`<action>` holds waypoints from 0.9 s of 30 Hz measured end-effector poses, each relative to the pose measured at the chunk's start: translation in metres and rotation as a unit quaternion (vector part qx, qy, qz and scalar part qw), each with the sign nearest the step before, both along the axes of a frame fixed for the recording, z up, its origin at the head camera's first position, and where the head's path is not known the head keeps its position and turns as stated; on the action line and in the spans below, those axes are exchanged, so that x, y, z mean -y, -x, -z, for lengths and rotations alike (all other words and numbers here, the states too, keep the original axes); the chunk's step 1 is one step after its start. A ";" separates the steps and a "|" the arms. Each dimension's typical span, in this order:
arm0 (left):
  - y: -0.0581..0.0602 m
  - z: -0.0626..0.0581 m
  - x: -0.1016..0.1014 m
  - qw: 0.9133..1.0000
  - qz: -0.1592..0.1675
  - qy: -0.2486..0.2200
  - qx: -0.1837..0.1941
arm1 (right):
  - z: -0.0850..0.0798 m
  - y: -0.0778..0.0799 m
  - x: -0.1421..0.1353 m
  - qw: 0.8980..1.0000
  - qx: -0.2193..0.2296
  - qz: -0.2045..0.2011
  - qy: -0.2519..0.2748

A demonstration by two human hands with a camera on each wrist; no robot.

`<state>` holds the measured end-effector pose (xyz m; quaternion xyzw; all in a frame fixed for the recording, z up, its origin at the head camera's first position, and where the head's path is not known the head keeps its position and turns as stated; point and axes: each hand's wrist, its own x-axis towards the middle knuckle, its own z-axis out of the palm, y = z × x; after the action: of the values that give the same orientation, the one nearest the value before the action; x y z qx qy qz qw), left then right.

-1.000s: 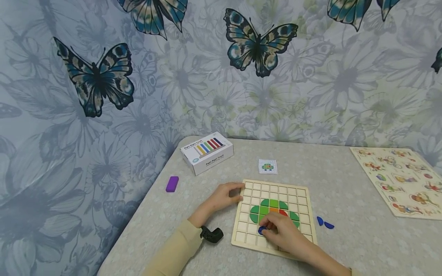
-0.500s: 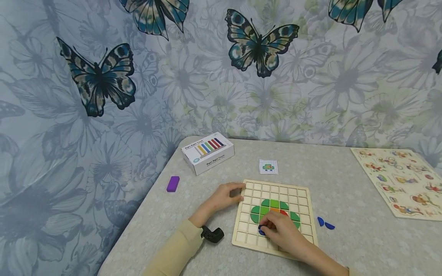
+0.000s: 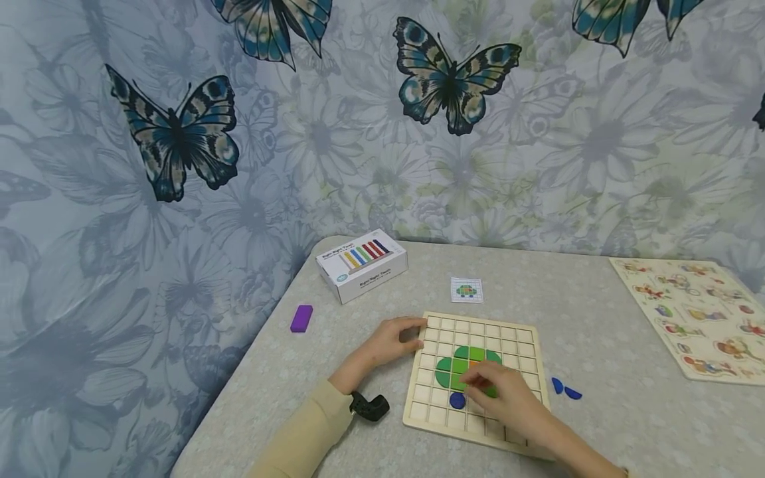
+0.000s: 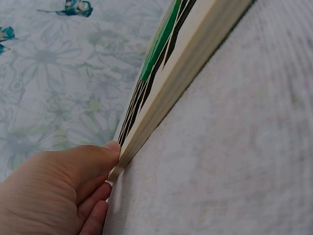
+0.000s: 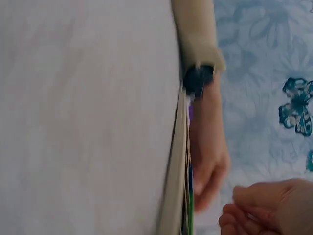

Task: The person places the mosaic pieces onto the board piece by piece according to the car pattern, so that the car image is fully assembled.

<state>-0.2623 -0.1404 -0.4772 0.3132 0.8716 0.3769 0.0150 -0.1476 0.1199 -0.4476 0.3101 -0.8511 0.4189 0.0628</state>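
A wooden grid board (image 3: 439, 415) lies on the table, bearing green pieces (image 3: 443, 373) and a bit of orange (image 3: 473, 363), partly covered by my right hand (image 3: 508, 398). Below the green shape sits a blue disc (image 3: 457, 400). My right hand hovers over the board beside this disc, fingers loosely bent, with nothing visible between them. At the board's upper left edge, my left hand (image 3: 388, 340) holds the rim. The left wrist view shows its thumb (image 4: 113, 146) on the edge, other fingers lower. Two blue half-round pieces (image 3: 557, 385) lie right of the board.
Behind the board lies a small pattern card (image 3: 466, 290). A white box (image 3: 364, 265) and a purple block (image 3: 301, 318) are at the left. A large picture board (image 3: 693, 318) lies at the right, and the papered wall (image 3: 346, 172) rises behind the table.
My right hand has let go of the blue piece and moved slightly right, so the whole blue disc shows. My left hand stays at the board's edge.
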 end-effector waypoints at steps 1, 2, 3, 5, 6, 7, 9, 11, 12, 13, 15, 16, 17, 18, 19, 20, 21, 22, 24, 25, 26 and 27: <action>0.000 0.000 0.000 1.000 0.003 -0.002 -0.002 | -0.003 0.001 -0.008 1.000 -0.019 0.007 0.003; 0.000 0.000 -0.001 1.000 0.006 -0.003 -0.004 | -0.006 0.001 -0.017 0.999 -0.034 0.022 0.004; 0.001 0.000 -0.001 1.000 0.008 -0.001 -0.007 | -0.009 0.002 -0.028 0.998 -0.044 0.043 0.002; 0.001 0.001 0.000 1.000 0.007 0.001 -0.004 | -0.013 0.003 -0.049 0.995 -0.039 0.087 -0.006; 0.001 0.001 0.001 1.000 0.006 0.003 -0.004 | -0.014 0.004 -0.060 0.993 -0.027 0.111 -0.015; 0.001 0.002 0.002 1.000 0.005 0.005 -0.003 | -0.014 0.004 -0.070 0.991 -0.012 0.134 -0.025; 0.001 0.002 0.003 1.000 0.001 0.010 -0.003 | -0.011 0.005 -0.089 0.985 0.023 0.165 -0.044; 0.001 0.002 0.004 1.000 -0.002 0.011 -0.001 | -0.006 0.004 -0.103 0.980 0.055 0.180 -0.065; 0.000 0.002 0.004 1.000 -0.002 0.011 -0.001 | -0.003 0.004 -0.108 0.978 0.063 0.184 -0.075; 0.000 0.002 0.004 1.000 -0.003 0.010 0.000 | 0.000 0.003 -0.113 0.977 0.069 0.185 -0.083; 0.000 0.002 0.003 1.000 -0.002 0.007 0.003 | 0.005 0.002 -0.119 0.977 0.076 0.179 -0.091; 0.000 0.001 0.003 1.000 -0.002 0.004 0.006 | 0.008 0.001 -0.121 0.977 0.077 0.175 -0.093; 0.001 0.001 0.002 1.000 -0.002 0.003 0.008 | 0.010 0.000 -0.122 0.978 0.076 0.172 -0.093; 0.001 0.001 0.002 1.000 -0.001 0.001 0.009 | 0.011 0.000 -0.123 0.979 0.073 0.168 -0.092; 0.001 0.002 0.001 1.000 -0.001 0.000 0.010 | 0.013 0.000 -0.124 0.979 0.073 0.166 -0.089; 0.002 0.002 0.001 1.000 0.000 -0.001 0.010 | 0.014 0.000 -0.124 0.980 0.071 0.164 -0.085; 0.002 0.002 0.000 1.000 0.001 -0.002 0.009 | 0.015 0.000 -0.125 0.981 0.065 0.162 -0.084; 0.002 0.002 0.000 1.000 0.001 -0.002 0.010 | 0.016 0.000 -0.125 0.981 0.059 0.164 -0.084; 0.003 0.002 -0.001 1.000 0.001 0.000 0.009 | 0.018 -0.001 -0.125 0.982 0.050 0.162 -0.081; 0.003 0.003 -0.001 1.000 0.000 0.000 0.009 | 0.019 -0.001 -0.124 0.983 0.045 0.161 -0.082; 0.003 0.003 -0.001 1.000 -0.001 0.000 0.009 | 0.019 -0.001 -0.124 0.983 0.040 0.159 -0.085; 0.003 0.003 -0.002 1.000 -0.002 0.000 0.009 | 0.020 0.000 -0.124 0.983 0.033 0.158 -0.089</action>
<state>-0.2652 -0.1389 -0.4800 0.3084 0.8719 0.3798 0.0222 -0.1473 0.2439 -0.4673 0.1622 -0.9248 0.3365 0.0719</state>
